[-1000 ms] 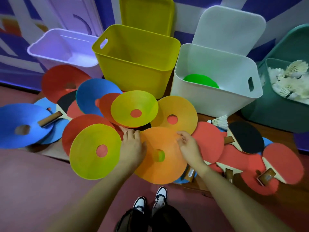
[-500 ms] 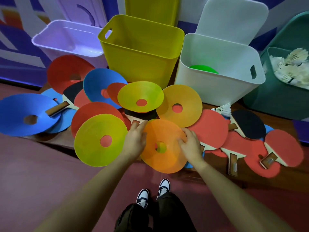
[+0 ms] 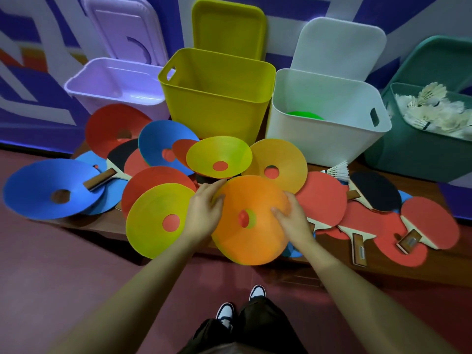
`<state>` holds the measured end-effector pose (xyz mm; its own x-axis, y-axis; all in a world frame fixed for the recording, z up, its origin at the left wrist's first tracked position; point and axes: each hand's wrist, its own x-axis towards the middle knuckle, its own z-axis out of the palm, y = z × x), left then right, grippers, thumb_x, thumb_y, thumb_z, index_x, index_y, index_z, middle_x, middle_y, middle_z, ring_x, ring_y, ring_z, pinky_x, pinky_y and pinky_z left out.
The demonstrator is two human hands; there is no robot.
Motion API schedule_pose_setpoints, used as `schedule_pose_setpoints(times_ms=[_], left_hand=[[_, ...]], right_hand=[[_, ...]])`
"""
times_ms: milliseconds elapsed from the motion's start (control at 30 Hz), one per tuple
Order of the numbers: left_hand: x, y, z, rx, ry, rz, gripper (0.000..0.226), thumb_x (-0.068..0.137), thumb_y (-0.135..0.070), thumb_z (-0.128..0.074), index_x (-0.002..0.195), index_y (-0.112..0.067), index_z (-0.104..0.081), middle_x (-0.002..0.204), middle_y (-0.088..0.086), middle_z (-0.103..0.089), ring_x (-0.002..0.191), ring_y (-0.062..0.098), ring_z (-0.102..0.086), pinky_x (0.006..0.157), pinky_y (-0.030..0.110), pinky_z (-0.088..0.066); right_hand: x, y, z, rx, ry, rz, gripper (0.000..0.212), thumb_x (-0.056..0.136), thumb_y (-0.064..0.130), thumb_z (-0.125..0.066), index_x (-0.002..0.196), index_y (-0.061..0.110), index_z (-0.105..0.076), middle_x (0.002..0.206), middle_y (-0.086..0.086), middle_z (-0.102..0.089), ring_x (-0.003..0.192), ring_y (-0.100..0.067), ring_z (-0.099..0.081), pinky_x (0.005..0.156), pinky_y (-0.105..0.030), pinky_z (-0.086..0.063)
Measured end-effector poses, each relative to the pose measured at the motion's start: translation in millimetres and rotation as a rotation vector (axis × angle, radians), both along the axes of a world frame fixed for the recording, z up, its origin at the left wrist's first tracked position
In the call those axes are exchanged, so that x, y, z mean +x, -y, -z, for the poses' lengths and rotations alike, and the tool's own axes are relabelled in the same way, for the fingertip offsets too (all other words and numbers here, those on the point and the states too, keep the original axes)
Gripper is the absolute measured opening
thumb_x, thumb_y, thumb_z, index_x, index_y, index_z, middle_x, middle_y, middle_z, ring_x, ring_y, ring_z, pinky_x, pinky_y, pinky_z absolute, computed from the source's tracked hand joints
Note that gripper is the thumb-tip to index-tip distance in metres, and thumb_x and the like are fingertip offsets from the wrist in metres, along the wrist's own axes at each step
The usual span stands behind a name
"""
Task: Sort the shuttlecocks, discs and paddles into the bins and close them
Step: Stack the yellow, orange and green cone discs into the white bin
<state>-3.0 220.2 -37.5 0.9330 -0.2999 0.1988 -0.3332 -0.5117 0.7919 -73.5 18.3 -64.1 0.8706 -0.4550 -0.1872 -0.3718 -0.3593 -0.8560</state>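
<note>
An orange disc (image 3: 251, 200) is tilted up off the pile, held by both hands. My left hand (image 3: 205, 209) grips its left rim and my right hand (image 3: 293, 218) grips its right rim with the fingers curled over the top. Yellow (image 3: 158, 221), blue (image 3: 48, 187) and red (image 3: 112, 123) discs lie scattered around it. Red and black paddles (image 3: 373, 192) lie to the right, with one shuttlecock (image 3: 338, 171) beside them. The white bin (image 3: 329, 139) holds a green disc (image 3: 305, 114). The green bin (image 3: 413, 154) holds several shuttlecocks (image 3: 434, 108).
A lilac bin (image 3: 112, 85) and a yellow bin (image 3: 217, 98) stand open at the back, each bin's lid leaning on the wall behind it. Everything rests on a low wooden platform (image 3: 383, 264). My shoes (image 3: 242, 302) stand on the maroon floor.
Both hands have taken hold of the orange disc's rims and lifted it, tilting it off the pile. The view has shifted slightly.
</note>
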Motion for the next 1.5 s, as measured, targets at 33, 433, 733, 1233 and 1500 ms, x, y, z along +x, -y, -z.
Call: schedule_pose_setpoints(times_ms=[33,433,733,1233,1500], left_hand=[[2,1,-3,-0.015,-0.005,0.0,0.037,0.09,-0.007,-0.057,0.126,-0.012,-0.058,0.105,0.002,-0.06,0.097,0.018,-0.056,0.078,0.015,-0.035],[12,85,4,-0.051,-0.291,-0.052,0.035,0.091,-0.014,-0.055,0.122,-0.006,-0.039,0.102,0.006,-0.054,0.091,0.023,-0.057,0.07,0.024,-0.037],[29,144,25,-0.026,-0.473,-0.252,0.036,0.088,-0.008,-0.055,0.12,0.005,-0.046,0.12,0.022,-0.048,0.109,0.032,-0.047,0.084,0.028,-0.034],[38,158,31,0.087,-0.571,-0.251,0.075,0.086,-0.023,-0.064,0.144,0.0,-0.022,0.14,0.023,-0.03,0.13,0.038,-0.028,0.107,0.04,-0.024],[31,163,19,0.096,-0.538,-0.18,0.066,0.088,-0.028,-0.061,0.141,-0.004,-0.029,0.134,0.02,-0.032,0.126,0.038,-0.034,0.104,0.04,-0.03]], right_hand=[[1,0,-6,0.009,0.028,0.005,0.046,0.088,0.014,-0.062,0.131,0.014,-0.044,0.125,-0.004,-0.055,0.115,-0.023,-0.052,0.099,-0.047,-0.042],[29,80,-41,-0.106,0.068,0.184,0.009,0.089,0.01,-0.059,0.097,0.01,-0.054,0.089,-0.003,-0.055,0.082,-0.017,-0.051,0.061,-0.026,-0.035],[81,134,-33,-0.196,-0.013,0.175,0.017,0.09,0.015,-0.058,0.098,0.0,-0.054,0.091,-0.011,-0.053,0.085,-0.021,-0.047,0.07,-0.028,-0.032],[98,145,-29,-0.128,-0.059,0.064,0.018,0.09,0.01,-0.057,0.106,0.004,-0.053,0.095,-0.009,-0.057,0.089,-0.027,-0.055,0.078,-0.036,-0.045],[65,149,-43,-0.08,0.014,0.186,0.027,0.091,0.011,-0.058,0.116,0.001,-0.059,0.096,-0.003,-0.056,0.091,-0.02,-0.053,0.079,-0.028,-0.041]])
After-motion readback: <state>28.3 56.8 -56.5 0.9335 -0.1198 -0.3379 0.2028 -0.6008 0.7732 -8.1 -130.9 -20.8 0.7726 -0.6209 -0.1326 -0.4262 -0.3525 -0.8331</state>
